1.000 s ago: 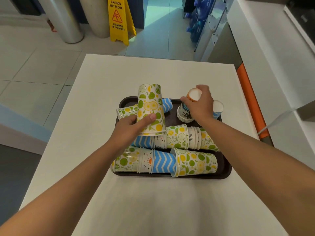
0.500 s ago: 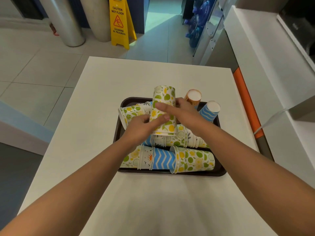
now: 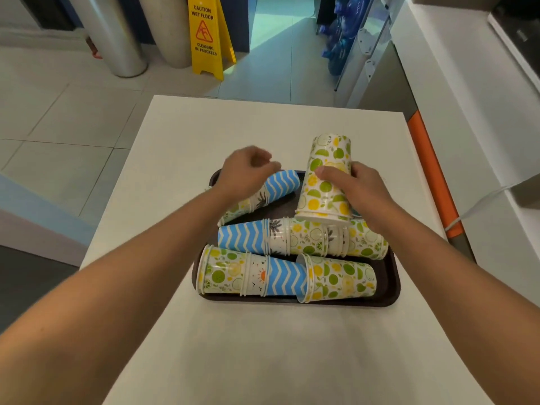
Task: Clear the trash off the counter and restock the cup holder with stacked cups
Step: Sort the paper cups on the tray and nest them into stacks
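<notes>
A dark brown tray (image 3: 393, 283) on the white counter (image 3: 181, 147) holds several patterned paper cups. My right hand (image 3: 358, 190) is shut on an upside-down stack of lemon-lime cups (image 3: 325, 176), held upright over the tray's back right. My left hand (image 3: 248, 172) hovers with loosely curled fingers over a lying stack topped by a blue chevron cup (image 3: 282, 184) at the back left; nothing shows in its grasp. More stacks lie on their sides in the middle row (image 3: 295, 238) and the front row (image 3: 263, 276).
A yellow wet-floor sign (image 3: 207, 36) and metal columns (image 3: 117, 33) stand on the tiled floor beyond the counter. An orange edge strip (image 3: 429, 171) and a white cabinet (image 3: 467, 112) run along the right. A white cable (image 3: 479, 203) hangs there.
The upright lemon-lime stack passed from my left hand to my right and shifted right. My left hand moved to the back left of the tray, over the lying blue chevron stack.
</notes>
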A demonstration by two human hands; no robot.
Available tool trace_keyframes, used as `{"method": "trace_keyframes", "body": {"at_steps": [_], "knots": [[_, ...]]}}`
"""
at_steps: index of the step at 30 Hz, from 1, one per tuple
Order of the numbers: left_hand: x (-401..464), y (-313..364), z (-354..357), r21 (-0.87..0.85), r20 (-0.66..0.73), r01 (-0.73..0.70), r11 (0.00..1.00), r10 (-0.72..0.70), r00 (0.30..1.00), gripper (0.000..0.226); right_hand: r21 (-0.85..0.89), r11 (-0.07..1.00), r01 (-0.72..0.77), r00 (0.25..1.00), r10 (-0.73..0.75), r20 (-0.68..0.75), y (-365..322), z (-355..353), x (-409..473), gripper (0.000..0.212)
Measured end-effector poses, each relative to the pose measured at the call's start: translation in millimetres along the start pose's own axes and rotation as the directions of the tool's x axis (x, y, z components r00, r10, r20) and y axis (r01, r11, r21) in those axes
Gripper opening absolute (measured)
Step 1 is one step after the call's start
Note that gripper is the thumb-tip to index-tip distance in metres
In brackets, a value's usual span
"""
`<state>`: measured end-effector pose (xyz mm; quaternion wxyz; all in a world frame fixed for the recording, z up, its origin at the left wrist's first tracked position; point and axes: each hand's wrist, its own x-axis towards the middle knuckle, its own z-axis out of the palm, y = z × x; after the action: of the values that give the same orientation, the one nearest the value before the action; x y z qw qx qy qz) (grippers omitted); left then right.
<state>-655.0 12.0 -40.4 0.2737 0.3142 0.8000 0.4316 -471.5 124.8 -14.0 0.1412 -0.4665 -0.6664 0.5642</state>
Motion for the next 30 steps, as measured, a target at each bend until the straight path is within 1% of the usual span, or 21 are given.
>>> {"method": "trace_keyframes", "body": {"at_steps": [1,3,5,7,9,10,11,13,16,19,22,25,30], "knots": [[15,2,3,0.092,0.002,-0.041,0.995,0.041,0.999,0.04,0.006,1.0,0.001,1.0,-0.001,-0.002,-1,-2,0,0.049],[41,6,15,0.312,0.12,-0.11,0.944,0.075,0.99,0.055,0.003,1.0,-0.011,1.0,0.011,-0.006,-3,-7,1,0.05],[60,5,30,0.523,0.276,-0.16,0.837,0.011,0.961,0.076,-0.004,1.0,-0.021,1.0,0.021,-0.016,-3,-11,1,0.049],[73,-1,44,0.689,0.364,-0.197,0.697,-0.098,0.926,0.091,-0.005,1.0,-0.023,0.999,0.023,-0.023,-2,-15,2,0.047],[79,-9,53,0.789,0.383,-0.236,0.567,-0.155,0.91,0.093,-0.009,1.0,-0.026,0.999,0.025,-0.028,-2,-18,3,0.047],[81,-12,55,0.81,0.383,-0.25,0.53,-0.157,0.91,0.089,-0.009,1.0,-0.027,0.999,0.027,-0.028,-2,-19,4,0.047],[83,-13,56,0.817,0.383,-0.26,0.514,-0.149,0.912,0.084,-0.006,1.0,-0.029,0.999,0.029,-0.03,-2,-20,5,0.048],[85,-15,55,0.805,0.377,-0.256,0.535,-0.129,0.917,0.075,-0.003,1.0,-0.031,0.999,0.031,-0.034,-3,-21,7,0.049],[88,-14,48,0.766,0.335,-0.222,0.604,-0.08,0.939,0.07,-0.003,0.999,-0.034,0.999,0.034,-0.037,-2,-19,10,0.049],[87,-13,34,0.709,0.264,-0.191,0.679,-0.004,0.965,0.07,-0.003,0.999,-0.045,0.998,0.044,-0.034,-2,-15,12,0.051],[81,-5,20,0.605,0.164,-0.188,0.774,0.11,0.98,0.066,-0.009,0.999,-0.033,0.999,0.032,-0.043,-5,-9,14,0.051],[70,4,9,0.476,0.061,-0.201,0.856,0.196,0.979,0.064,0.005,1.0,-0.008,0.998,0.008,-0.067,-13,-3,17,0.053],[36,-4,-11,0.327,-0.048,-0.277,0.903,0.309,0.95,0.064,-0.046,0.997,0.054,0.988,-0.06,-0.14,-25,9,26,0.062]]}}
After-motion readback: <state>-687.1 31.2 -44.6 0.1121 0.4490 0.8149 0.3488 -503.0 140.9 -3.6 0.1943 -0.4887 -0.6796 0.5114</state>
